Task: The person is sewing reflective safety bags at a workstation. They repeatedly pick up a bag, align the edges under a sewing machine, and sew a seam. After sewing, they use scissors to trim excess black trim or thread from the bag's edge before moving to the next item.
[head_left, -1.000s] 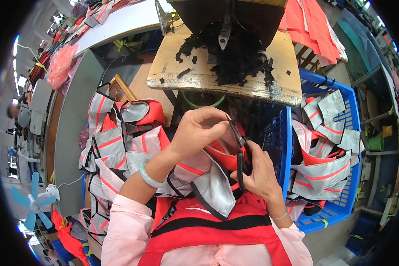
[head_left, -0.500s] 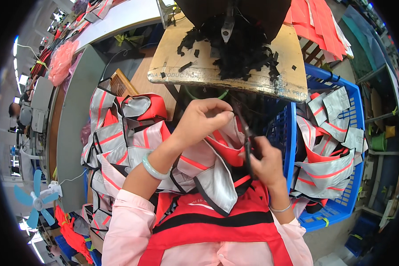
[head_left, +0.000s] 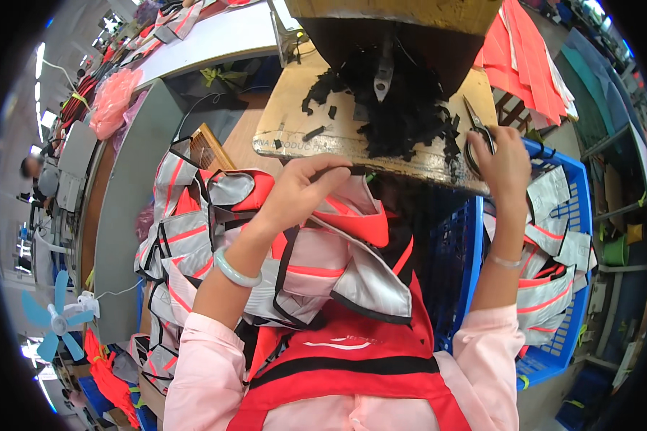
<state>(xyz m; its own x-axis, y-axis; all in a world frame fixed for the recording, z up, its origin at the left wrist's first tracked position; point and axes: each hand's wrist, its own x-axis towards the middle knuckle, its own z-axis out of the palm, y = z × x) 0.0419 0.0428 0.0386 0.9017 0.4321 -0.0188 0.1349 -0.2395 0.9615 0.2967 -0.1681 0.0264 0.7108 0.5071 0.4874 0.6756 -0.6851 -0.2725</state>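
the scissors [head_left: 476, 133] now sit up at the far right, on the near edge of the wooden surface [head_left: 295, 122], in the grip of the right hand [head_left: 507, 158], whose fingers are closed around the handles; a second ago they were low, down by the lap, blades at the vest piece. the left hand [head_left: 302, 190] has risen too and pinches a black strip [head_left: 341, 171] at the top of the grey and orange vest piece [head_left: 338, 244], just under the surface's near edge. the piece hangs from that pinch down across the red apron [head_left: 352, 359].

between the two hands there is a dark gap below the surface edge (little room there). black fabric scraps [head_left: 402, 108] heap in the middle of the surface, touching its near edge beside the scissors. to the right a blue crate [head_left: 553, 337] holds more reflective pieces; its near-left wall stands close to the right forearm. to the left, a stack of vest pieces [head_left: 176, 237] spreads beside the left wrist.

further left a grey bench and a blue fan [head_left: 50, 323]; orange cloth [head_left: 525, 65] lies far right.
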